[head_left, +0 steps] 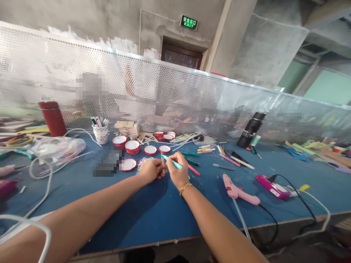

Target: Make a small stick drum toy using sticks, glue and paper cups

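Blue covering tops the long workbench [153, 215], which is bounded at the rear by a perforated metal screen [192, 95]. Bare concrete walls and a green exit sign [189, 22] stand behind the screen.

Left hand [151, 170]: fingers closed on a small wooden stick [162, 159], held upright near the middle of the bench. Right hand [178, 168]: clenched around a teal pen [172, 162], tip pointing left and meeting the stick. A gold bracelet [185, 188] sits on the right wrist. The two hands are just beside each other.

Several round red lids with white faces [132, 146] lie behind the hands. A white cup [100, 133] holding pens stands left of these. A red flask [53, 117] stands at far left; a black flask [251, 129] stands at the right rear. A pink glue gun [237, 190] lies right of the right forearm, with a magenta tool [273, 186] and its black cable further right. Loose sticks and pens [214, 149] are scattered between the hands and the black flask.
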The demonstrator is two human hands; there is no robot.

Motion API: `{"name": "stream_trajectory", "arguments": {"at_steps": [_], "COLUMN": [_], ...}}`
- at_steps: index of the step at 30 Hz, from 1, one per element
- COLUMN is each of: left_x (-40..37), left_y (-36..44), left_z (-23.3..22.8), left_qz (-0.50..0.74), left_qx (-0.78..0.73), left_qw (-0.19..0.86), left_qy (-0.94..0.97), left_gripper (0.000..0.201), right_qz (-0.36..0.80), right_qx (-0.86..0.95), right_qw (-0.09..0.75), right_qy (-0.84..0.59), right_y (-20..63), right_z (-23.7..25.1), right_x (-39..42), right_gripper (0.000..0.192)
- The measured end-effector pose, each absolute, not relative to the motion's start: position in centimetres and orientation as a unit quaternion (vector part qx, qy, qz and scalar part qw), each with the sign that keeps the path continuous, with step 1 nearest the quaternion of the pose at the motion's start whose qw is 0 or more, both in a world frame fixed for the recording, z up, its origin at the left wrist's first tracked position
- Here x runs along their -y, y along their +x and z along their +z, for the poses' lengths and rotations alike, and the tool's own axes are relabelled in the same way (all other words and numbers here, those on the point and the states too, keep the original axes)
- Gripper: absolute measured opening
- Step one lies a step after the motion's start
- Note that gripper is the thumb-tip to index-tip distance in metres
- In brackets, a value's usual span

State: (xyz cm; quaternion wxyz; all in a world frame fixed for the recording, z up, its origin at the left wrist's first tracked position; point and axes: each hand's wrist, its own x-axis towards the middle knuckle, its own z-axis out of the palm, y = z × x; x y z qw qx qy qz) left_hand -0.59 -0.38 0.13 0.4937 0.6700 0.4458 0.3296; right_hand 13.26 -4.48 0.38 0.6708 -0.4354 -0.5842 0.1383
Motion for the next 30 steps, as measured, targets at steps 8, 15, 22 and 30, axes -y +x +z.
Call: {"name": "stream_trajectory", "arguments": {"at_steps": [8, 15, 22, 30], "left_x": [0.25, 0.45, 0.54, 0.44], "left_y": [-0.53, -0.54, -0.51, -0.55], "left_z": [-0.02, 0.04, 0.13, 0.21], "left_qz": [0.327, 0.331, 0.329, 0.324], "left_qx": [-0.449, -0.449, -0.452, -0.445], "left_qw": [0.493, 0.491, 0.499, 0.511], "left_qy": [0.669, 0.669, 0.662, 0.661], "left_gripper": [0.027, 0.02, 0.023, 0.026], "right_qz": [0.12, 0.137, 0.123, 0.131], "right_qx": [0.588, 0.595, 0.579, 0.573], "right_qw": [0.671, 0.664, 0.672, 0.672], "right_qy": [-0.436, -0.432, -0.445, -0.45], "right_y": [13.36, 13.43, 13.34, 13.53], "right_z": [0.43, 0.43, 0.58, 0.58], "right_x": [4.48, 4.62, 4.7, 4.65], "right_gripper": [0.018, 0.017, 0.016, 0.016]}}
